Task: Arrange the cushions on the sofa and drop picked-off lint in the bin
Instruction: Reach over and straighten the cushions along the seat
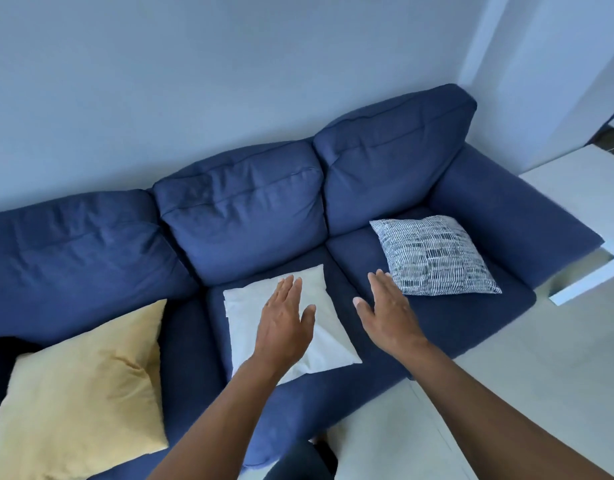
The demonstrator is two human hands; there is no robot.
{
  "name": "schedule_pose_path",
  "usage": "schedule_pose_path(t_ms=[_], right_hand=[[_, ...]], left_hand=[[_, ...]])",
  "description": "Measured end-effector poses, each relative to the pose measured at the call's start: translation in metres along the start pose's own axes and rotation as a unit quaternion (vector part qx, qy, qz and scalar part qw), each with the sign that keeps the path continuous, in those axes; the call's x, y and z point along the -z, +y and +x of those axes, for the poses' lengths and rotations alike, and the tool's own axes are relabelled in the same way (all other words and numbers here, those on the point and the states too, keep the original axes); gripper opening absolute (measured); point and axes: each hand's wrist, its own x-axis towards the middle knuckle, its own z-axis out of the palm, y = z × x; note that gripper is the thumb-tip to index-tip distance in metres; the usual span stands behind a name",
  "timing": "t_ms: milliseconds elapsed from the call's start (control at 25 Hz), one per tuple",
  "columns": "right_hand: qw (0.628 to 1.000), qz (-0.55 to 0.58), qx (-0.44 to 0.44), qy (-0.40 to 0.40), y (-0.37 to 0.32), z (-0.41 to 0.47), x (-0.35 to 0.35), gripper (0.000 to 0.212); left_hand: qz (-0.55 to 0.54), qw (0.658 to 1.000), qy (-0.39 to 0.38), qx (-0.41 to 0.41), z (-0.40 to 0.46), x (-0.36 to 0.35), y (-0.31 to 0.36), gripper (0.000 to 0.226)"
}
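Observation:
A dark blue sofa fills the view, with three loose cushions lying flat on its seats. The white cushion lies on the middle seat, and my left hand hovers over it, open, palm down. My right hand is open too, above the bare seat between the white cushion and the patterned blue-and-white cushion on the right seat. A yellow cushion lies on the left seat. No bin and no lint are in view.
A white side table stands against the sofa's right armrest. Pale floor lies in front of the sofa at lower right. A plain wall runs behind the backrest.

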Motion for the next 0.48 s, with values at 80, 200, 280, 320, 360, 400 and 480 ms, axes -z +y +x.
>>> schedule_pose_path(t_ms=[80, 200, 280, 320, 360, 400, 480], right_hand=[[1.0, -0.008, -0.003, 0.0, 0.005, 0.025, 0.012, 0.064], [1.0, -0.005, -0.016, 0.004, 0.005, 0.06, 0.027, 0.065], [1.0, -0.001, -0.016, 0.007, 0.005, 0.08, 0.034, 0.065], [1.0, 0.001, -0.014, 0.008, 0.005, 0.089, 0.036, 0.065], [1.0, 0.003, -0.012, 0.01, 0.007, 0.098, 0.038, 0.065], [1.0, 0.002, -0.014, 0.007, 0.01, 0.106, 0.04, 0.065], [1.0, 0.003, -0.012, 0.003, 0.019, 0.121, 0.044, 0.064]], left_hand=[[-0.005, 1.0, -0.005, -0.01, 0.033, -0.005, 0.007, 0.058], [-0.011, 1.0, -0.017, -0.022, 0.077, -0.009, 0.016, 0.058], [-0.011, 0.999, -0.027, -0.03, 0.101, -0.012, 0.02, 0.058], [-0.009, 0.999, -0.03, -0.034, 0.112, -0.014, 0.021, 0.059], [-0.01, 0.999, -0.032, -0.036, 0.124, -0.018, 0.022, 0.059], [-0.012, 0.999, -0.036, -0.031, 0.134, -0.021, 0.024, 0.059], [-0.014, 0.999, -0.041, -0.024, 0.149, -0.028, 0.03, 0.059]])
